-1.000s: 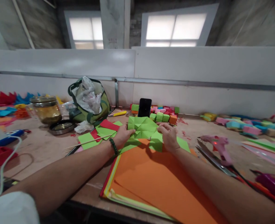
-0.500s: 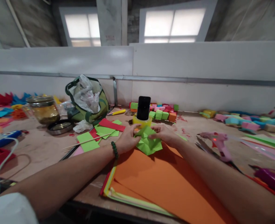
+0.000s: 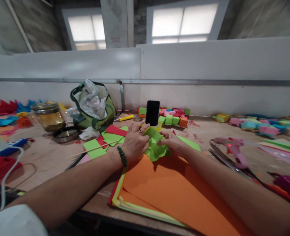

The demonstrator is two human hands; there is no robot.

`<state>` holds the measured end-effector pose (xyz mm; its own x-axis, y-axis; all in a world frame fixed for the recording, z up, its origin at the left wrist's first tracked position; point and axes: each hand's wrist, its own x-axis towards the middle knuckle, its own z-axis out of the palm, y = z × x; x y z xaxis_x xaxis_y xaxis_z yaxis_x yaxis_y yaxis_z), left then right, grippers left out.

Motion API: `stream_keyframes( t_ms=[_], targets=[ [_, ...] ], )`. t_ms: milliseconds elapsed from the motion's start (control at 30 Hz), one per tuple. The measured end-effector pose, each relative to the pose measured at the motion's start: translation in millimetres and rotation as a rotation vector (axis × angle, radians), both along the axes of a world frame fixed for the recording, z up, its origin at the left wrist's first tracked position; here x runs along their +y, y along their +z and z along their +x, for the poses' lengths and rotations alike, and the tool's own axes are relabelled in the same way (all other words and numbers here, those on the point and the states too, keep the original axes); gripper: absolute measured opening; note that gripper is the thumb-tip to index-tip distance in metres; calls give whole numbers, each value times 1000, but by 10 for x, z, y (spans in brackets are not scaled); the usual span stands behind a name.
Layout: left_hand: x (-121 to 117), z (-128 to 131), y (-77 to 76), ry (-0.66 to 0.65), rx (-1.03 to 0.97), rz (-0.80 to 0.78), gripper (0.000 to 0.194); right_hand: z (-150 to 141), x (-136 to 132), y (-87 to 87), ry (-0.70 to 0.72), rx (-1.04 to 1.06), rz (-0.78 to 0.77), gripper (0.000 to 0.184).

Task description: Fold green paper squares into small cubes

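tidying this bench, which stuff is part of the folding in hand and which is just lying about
In hand: green folded paper, held by left hand and right hand, over orange sheets.

Lying about: glue gun, phone, jar, green bag, foam cubes.

one head-worn view looks forward and slightly down across the workbench [image 3: 49,157] toward the white partition [image 3: 209,65] at 12 o'clock, forearms close below; windows [image 3: 181,21] above.

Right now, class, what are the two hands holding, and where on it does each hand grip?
A folded green paper: the left hand grips its left side, the right hand its right side.
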<state>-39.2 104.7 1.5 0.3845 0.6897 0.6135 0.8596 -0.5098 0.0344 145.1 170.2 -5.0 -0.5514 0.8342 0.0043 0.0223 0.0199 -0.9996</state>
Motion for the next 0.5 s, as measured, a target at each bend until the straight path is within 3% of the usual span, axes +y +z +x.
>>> stream_keyframes(
  t_ms=[167, 367, 500],
  targets=[
    [50, -15, -18, -2, -214, -18, 6, 29, 0, 23, 32, -5, 3, 42],
    [160, -89, 37, -79, -838, -226, 9, 100, 36, 58, 111, -58, 1, 48],
    [268, -193, 34, -55, -993, -285, 9, 140, 63, 43, 223, -97, -58, 51]
  ],
)
